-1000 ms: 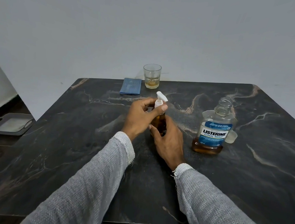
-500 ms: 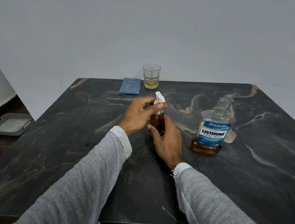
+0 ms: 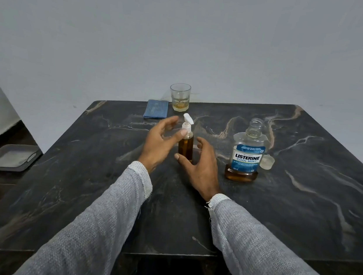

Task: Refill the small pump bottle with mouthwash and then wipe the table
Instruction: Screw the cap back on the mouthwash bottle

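The small pump bottle (image 3: 186, 146) stands upright mid-table, full of amber liquid, its white pump head on top. My left hand (image 3: 160, 142) hovers just left of it, fingers spread, the thumb tip close to the pump collar. My right hand (image 3: 200, 166) is open to the right of the bottle's base, palm down, not gripping it. The mouthwash bottle (image 3: 246, 153) stands uncapped to the right with a little amber liquid at its bottom. Its clear cap (image 3: 267, 162) lies beside it. A folded blue cloth (image 3: 156, 109) lies at the far edge of the dark marble table (image 3: 304, 209).
A drinking glass (image 3: 179, 97) with a little yellowish liquid stands next to the cloth by the wall. A grey tray (image 3: 10, 157) sits on the floor to the left of the table.
Both hands have let go of the pump bottle. The left hand opened and drew back from the pump head; the right hand released the base.
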